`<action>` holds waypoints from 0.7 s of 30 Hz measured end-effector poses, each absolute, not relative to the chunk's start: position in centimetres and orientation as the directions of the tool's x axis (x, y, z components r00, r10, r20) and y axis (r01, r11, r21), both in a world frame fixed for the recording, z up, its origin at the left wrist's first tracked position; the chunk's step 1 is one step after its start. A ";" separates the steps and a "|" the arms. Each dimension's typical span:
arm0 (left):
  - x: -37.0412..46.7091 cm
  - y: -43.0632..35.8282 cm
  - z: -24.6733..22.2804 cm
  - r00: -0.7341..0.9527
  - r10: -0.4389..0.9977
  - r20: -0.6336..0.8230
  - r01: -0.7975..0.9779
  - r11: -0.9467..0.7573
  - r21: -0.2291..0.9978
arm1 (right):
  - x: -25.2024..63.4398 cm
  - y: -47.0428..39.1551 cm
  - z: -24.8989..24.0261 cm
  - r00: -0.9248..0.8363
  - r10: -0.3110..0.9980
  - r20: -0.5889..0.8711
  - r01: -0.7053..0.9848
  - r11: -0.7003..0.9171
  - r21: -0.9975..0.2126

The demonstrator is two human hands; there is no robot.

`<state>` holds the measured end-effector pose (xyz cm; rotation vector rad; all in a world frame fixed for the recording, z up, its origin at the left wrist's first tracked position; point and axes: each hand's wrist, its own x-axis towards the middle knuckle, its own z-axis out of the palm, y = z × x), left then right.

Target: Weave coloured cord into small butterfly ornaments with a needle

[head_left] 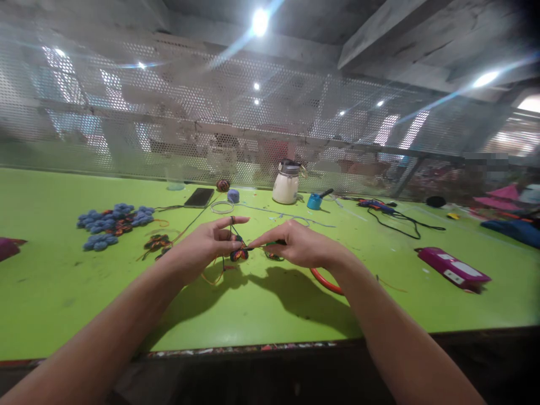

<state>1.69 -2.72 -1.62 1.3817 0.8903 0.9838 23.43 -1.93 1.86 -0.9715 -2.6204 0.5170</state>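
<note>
Left hand and right hand close together at the centre of the dial, just over the green bench! The little multicoloured yarn piece sits right there between them, pinched in the left fingers. Look at that index finger, raised and ringed by a dark strand running down to the piece; that looks like a way of keeping it taut. The right fingers grip a slim dark tool, its tip meeting the work, held low and pencil-like, presumably for fine control.

Out to ten o'clock, blue yarn flowers lie in a cluster; nearer, at nine, dark multicoloured pieces, perhaps parked there to leave the middle free. Up at twelve, a purple yarn ball and a darker ball rest beyond the work, out of the hands' way.

Containers now: a white jug stands upright at one o'clock, its dark lid hiding whatever is inside. At two, a small blue pot with a dark handle slanting up beside it, contents hidden. Between ten and eleven, a clear cup, too faint to read.
</note>
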 end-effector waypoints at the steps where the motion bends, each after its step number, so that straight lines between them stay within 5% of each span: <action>1: 1.7 -2.7 -1.6 0.351 0.935 0.058 -0.034 -0.049 0.998 | 23.4 -2.0 1.8 -0.727 0.669 0.153 0.563 0.709 -0.424; 17: 2.1 -2.6 -1.3 0.255 0.959 0.126 0.054 -0.145 0.988 | 22.5 -2.6 1.5 -0.625 0.756 0.193 0.671 0.647 -0.362; 21: 2.9 -3.0 -1.5 0.150 0.930 0.334 0.281 -0.364 0.888 | 21.6 -2.0 -0.1 -0.493 0.829 0.264 0.696 0.558 -0.452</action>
